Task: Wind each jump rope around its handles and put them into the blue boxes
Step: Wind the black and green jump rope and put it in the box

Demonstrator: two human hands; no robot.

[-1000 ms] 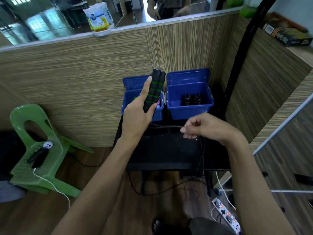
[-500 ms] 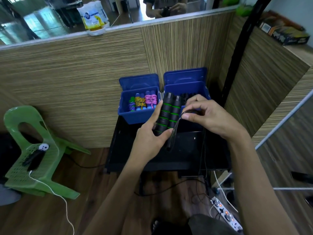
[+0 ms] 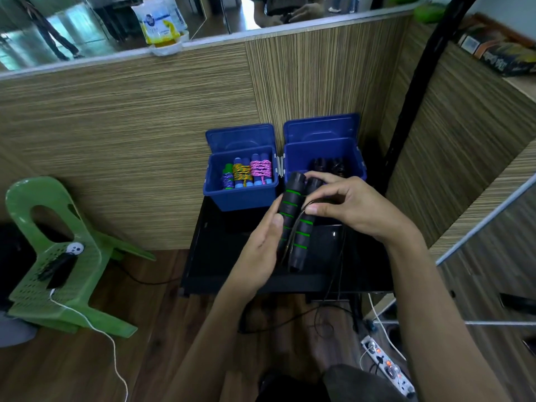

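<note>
Two black jump rope handles with green rings (image 3: 293, 221) lie side by side in my left hand (image 3: 262, 245), which grips them from the left above the black table (image 3: 220, 265). My right hand (image 3: 348, 204) pinches the thin black cord (image 3: 297, 227) against the handles; the rest of the cord hangs off the table's front. Behind stand two open blue boxes. The left box (image 3: 240, 195) holds several wound ropes with blue and green handles. The right box (image 3: 356, 158) holds wound black ropes, partly hidden by my right hand.
A wooden partition wall (image 3: 130, 134) closes the back and right. A green plastic chair (image 3: 58, 256) lies tipped at the left with a white cable. A power strip (image 3: 388, 369) and loose cables lie on the floor under the table.
My left hand brought the handles down from in front of the left box to over the table. My right hand came up with the cord and now lays it across the handles.
</note>
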